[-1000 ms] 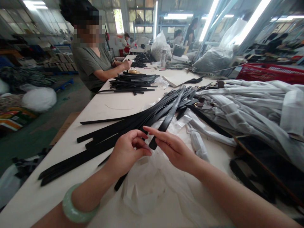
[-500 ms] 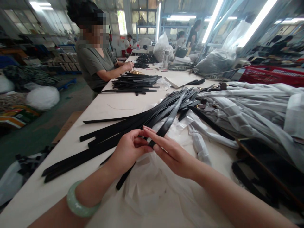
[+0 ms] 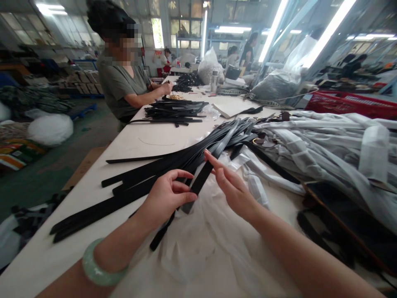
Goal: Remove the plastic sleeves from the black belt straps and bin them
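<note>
A black strap (image 3: 202,178) slants up from my left hand (image 3: 170,190), whose thumb and fingers pinch it near its lower end. My right hand (image 3: 234,186) is farther up the same strap. Its fingers are stretched out with the tips touching the strap, and the thumb sits apart from the left hand. Behind both hands a bundle of black straps (image 3: 198,149) fans out across the pale table (image 3: 124,140). Thin translucent plastic wrapping (image 3: 211,231) lies beneath the hands. A pale green bangle circles my left wrist.
White-wrapped straps (image 3: 325,140) are heaped on the right, near a dark open-topped container (image 3: 347,215). Across the table are another pile of black strips (image 3: 176,109), a pale sheet (image 3: 231,108) and filled plastic bags (image 3: 276,85). A co-worker (image 3: 120,87) stands at the far left edge.
My right hand has moved away from my left, up along the strap, and its fingers have straightened. More of the strap's matte black face shows between the hands.
</note>
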The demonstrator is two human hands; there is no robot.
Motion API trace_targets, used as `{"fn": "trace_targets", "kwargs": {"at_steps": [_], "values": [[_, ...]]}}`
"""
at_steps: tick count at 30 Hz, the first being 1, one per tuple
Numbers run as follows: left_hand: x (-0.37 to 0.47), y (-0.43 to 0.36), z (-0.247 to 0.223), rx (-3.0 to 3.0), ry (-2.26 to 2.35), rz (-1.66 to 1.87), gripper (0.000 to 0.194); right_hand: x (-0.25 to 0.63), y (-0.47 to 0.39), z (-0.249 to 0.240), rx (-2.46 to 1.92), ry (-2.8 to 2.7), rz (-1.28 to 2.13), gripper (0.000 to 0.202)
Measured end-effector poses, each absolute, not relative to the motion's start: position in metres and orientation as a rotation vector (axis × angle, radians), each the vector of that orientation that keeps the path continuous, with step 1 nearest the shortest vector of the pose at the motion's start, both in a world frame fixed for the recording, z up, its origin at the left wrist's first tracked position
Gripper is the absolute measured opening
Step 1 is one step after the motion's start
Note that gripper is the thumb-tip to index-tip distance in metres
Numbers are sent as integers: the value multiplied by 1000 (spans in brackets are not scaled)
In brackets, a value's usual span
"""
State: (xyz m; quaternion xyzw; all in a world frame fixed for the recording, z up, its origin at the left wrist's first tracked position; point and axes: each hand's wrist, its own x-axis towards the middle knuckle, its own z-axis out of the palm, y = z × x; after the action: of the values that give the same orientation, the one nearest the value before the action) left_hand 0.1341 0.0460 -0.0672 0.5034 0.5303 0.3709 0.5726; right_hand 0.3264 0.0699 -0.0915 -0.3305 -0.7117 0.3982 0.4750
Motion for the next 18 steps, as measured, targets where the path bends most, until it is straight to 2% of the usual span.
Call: {"fn": "trace_targets", "kwargs": {"at_steps": [2,5,10,18], "values": [[133,46,-69,1178,1244,903,53,326,63,-88,-789,-1948,809,51],[133,47,-69,1168,1246,922,55,326,57,-85,-769,-2100,734,56],[127,47,-63,1191,1198,913,48,331,61,-84,-828,-2031,687,58],[118,55,-57,1266,1108,674,51,334,65,-81,-795,-2057,573,58]]}}
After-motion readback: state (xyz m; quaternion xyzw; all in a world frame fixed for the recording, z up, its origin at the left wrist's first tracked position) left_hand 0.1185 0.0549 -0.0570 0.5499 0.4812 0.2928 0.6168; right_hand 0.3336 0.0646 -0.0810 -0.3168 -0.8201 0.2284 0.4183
